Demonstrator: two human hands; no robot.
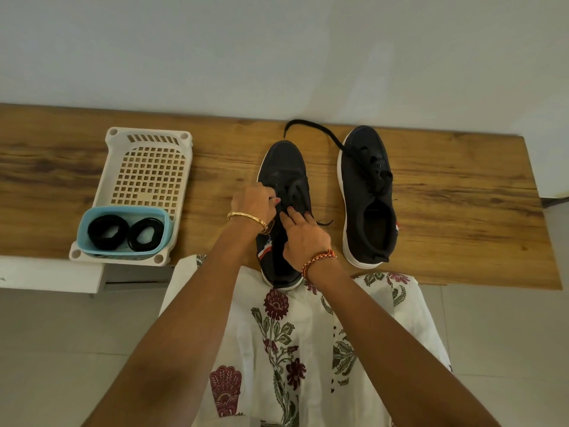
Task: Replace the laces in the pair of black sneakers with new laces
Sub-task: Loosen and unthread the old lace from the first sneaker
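Two black sneakers with white soles are stood on the wooden table [462, 211], toes pointed towards the wall; the near sneaker [284, 174] is taken as the landmark, its heel set at the table's front edge; the other sneaker [368, 195] is placed just beside it on the right, apart from it, with its opening exposed and its black lace [314, 127] loosened, one end being trailed in a curve over the table beyond the near sneaker's toe; the near sneaker's own lace [292, 192] is bunched over its tongue; the left hand [254, 204] is laid against the left side of the near sneaker, its fingers [272, 200] curled and pinched on the lace at the eyelets; the right hand [303, 235] is rested over the opening of the near sneaker, its fingers [291, 215] extended forward onto the lace area, and whether anything is pinched by them cannot be told; a gold bangle [246, 216] is worn on the left wrist and a braided thread band [318, 258] on the right; well to the left of the near sneaker a white perforated basket [147, 167] is set on the table, and a light blue tub [123, 211] is seated in its near end; two coiled black laces [126, 232] are held side by side in that tub.
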